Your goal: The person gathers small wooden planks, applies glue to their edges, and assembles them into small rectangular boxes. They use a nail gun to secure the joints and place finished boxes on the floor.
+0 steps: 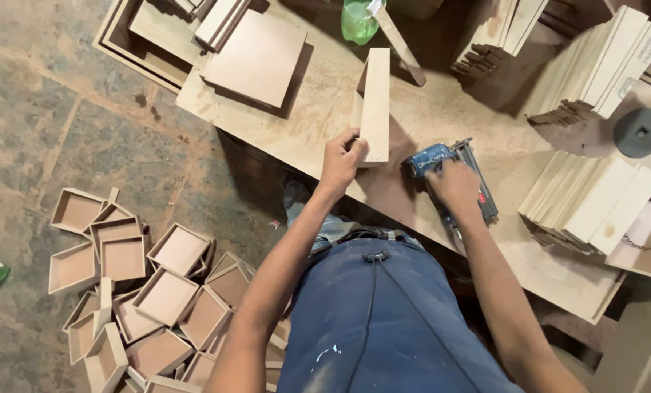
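My left grip (342, 156) closes on the near end of a pale wooden piece (374, 102), two flat strips joined at a right angle, which stands on the table (318, 116) and stretches away from that grip. Under my right grip (454, 185) lies a nail gun (442, 164) with a blue body and dark metal nose, resting on the table just beside the wooden piece's near end, its blue head showing left of my fingers.

Your view is evenly lit from above, warm and soft. Dark shadows pool under the workbench (485, 240). Edges bend slightly; your right hand (454, 186) blurs.
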A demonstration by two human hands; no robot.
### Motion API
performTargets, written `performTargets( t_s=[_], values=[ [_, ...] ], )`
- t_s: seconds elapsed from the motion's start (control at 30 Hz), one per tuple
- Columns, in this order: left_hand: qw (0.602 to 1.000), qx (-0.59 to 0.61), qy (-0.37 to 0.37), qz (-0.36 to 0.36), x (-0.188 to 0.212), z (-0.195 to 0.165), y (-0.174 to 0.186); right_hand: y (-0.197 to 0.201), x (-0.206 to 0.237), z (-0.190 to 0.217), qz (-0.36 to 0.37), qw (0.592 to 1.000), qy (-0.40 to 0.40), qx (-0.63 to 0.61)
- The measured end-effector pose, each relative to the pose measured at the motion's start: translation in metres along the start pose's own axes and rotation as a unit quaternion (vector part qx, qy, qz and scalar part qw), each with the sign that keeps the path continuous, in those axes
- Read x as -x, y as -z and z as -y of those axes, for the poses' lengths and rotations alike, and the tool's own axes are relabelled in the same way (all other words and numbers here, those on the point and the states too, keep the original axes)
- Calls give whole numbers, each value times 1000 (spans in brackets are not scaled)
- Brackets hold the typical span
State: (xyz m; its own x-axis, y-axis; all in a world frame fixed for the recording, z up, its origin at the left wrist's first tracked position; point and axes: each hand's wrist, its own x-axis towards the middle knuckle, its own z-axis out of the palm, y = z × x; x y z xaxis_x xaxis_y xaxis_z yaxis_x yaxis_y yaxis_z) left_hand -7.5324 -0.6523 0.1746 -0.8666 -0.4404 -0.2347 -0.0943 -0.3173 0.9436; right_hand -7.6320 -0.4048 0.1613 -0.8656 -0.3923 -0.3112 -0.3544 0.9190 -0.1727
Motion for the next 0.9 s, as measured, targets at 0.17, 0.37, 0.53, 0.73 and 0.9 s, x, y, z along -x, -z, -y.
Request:
performTargets(
  t_s=[0.17, 0.37, 0.53, 0.73, 0.9],
  values=[
    [999, 9, -14, -38, -2, 5, -3, 43, -59, 41, -130, 935, 39, -329],
    [993, -93, -70, 12, -9, 3, 2, 70, -141, 82, -55, 785, 114, -606],
    [989, -97, -27, 112, -26, -3, 14, 63, -155, 72, 30, 793, 131, -594],
    [974, -196, -28, 112, -57, -15, 31, 54, -121, 35, 79, 697, 166, -693],
    [956, -253, 1, 150, -93, -28, 41, 54, -73, 10, 98, 703, 166, -685]
  ],
)
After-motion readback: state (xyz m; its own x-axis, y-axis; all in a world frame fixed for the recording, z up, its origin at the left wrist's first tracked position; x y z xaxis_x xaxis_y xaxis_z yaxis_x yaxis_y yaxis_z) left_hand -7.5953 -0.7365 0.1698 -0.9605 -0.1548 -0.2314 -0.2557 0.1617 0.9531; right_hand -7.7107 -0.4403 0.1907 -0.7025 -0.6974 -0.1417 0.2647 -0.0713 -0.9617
